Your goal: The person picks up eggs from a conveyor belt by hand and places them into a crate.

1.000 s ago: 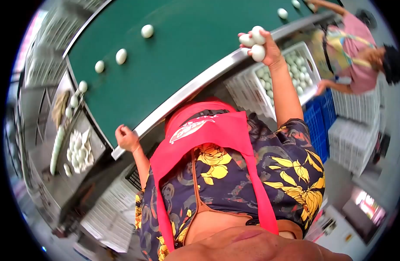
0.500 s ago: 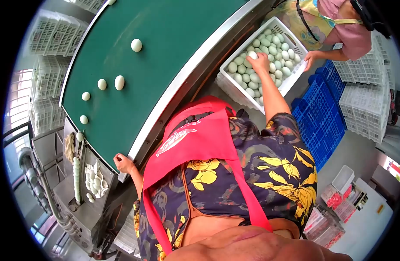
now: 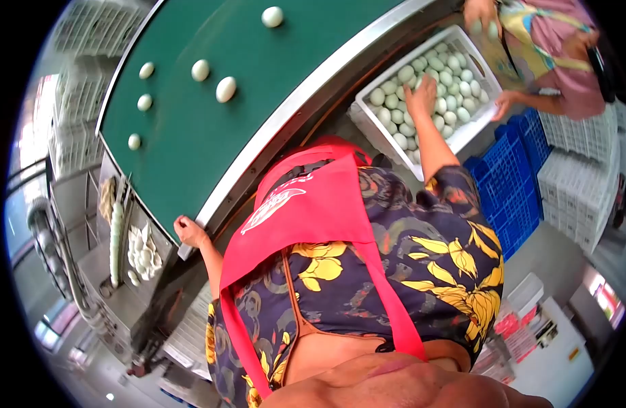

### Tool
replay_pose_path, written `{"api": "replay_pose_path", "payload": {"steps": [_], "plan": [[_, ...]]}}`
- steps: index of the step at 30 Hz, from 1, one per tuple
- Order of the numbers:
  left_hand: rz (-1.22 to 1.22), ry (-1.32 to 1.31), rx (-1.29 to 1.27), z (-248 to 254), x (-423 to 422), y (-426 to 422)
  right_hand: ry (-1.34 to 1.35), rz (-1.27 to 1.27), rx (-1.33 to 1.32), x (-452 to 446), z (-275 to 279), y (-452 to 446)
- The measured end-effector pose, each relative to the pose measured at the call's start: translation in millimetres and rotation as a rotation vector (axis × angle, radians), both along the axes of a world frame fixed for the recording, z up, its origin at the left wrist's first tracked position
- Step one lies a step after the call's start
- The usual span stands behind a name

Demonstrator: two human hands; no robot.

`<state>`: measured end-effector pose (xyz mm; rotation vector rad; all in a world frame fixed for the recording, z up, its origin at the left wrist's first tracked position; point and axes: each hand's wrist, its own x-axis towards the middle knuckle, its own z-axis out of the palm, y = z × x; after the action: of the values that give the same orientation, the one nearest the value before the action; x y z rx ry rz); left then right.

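My right hand is over the eggs in a white plastic crate, its fingers spread and touching the top layer. The eggs are pale green and whitish, and they cover the crate's inside. At the near corner of the green conveyor belt, my left hand rests with curled fingers beside the metal edge. Nothing shows in it. Several eggs lie apart on the belt, among them a white egg and another egg farther off.
A co-worker's hand touches the crate's right end; their other hand holds eggs above it. Blue plastic crates and stacked white crates stand right. At left, a row of eggs sits on a metal table beside a heap.
My right hand has gone from gripping a white egg to spread fingers on the eggs. The co-worker's other hand has appeared with eggs. In view, the belt's eggs have shifted right and up.
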<state>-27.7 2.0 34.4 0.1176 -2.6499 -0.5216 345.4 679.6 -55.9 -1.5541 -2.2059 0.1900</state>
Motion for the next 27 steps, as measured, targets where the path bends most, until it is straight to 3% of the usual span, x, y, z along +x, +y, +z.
{"api": "replay_pose_path", "payload": {"steps": [3, 4, 7, 8, 10, 12, 17, 20, 21, 23, 25, 27], "plan": [[-0.028, 0.017, 0.057, -16.7, -1.6, -14.3, -0.095, 0.076, 0.068, 19.4, 5.5, -39.9], [-0.029, 0.034, 0.082, -16.1, 0.3, -14.2, -0.229, 0.005, -0.086, 13.1, 30.4, -58.9], [-0.033, 0.030, 0.136, -10.1, 10.5, 0.9, -0.236, 0.089, -0.144, 32.4, 44.4, -52.2], [-0.028, 0.046, 0.143, -6.3, 17.5, 10.6, -0.178, 0.101, 0.058, 43.9, 21.5, -34.0], [-0.015, 0.068, 0.162, 2.3, 22.8, 22.1, 0.038, -0.085, 0.024, 27.8, 42.3, -19.0], [-0.002, 0.072, 0.207, 8.3, 28.3, 31.7, 0.183, 0.037, 0.272, 7.3, 69.1, -8.4], [0.016, 0.098, 0.262, 23.4, 47.6, 63.8, 0.539, 0.333, -0.106, -104.8, 172.1, -38.7], [-0.033, 0.194, 0.267, 37.6, 55.8, 74.5, 0.418, 0.577, -0.173, -168.8, 206.1, -74.5], [-0.061, 0.198, 0.279, 42.7, 59.5, 78.2, 0.320, 0.641, -0.061, -185.1, 201.2, -75.8], [-0.125, 0.245, 0.233, 37.0, 68.6, 96.1, 0.066, 0.579, 0.153, -205.3, 179.1, -77.9], [-0.145, 0.230, 0.263, 45.2, 74.3, 103.5, -0.144, 0.536, 0.027, -218.8, 174.7, -68.8], [-0.162, 0.215, 0.299, 49.7, 78.5, 109.7, -0.096, 0.546, 0.117, -232.0, 159.6, -54.8]]}}
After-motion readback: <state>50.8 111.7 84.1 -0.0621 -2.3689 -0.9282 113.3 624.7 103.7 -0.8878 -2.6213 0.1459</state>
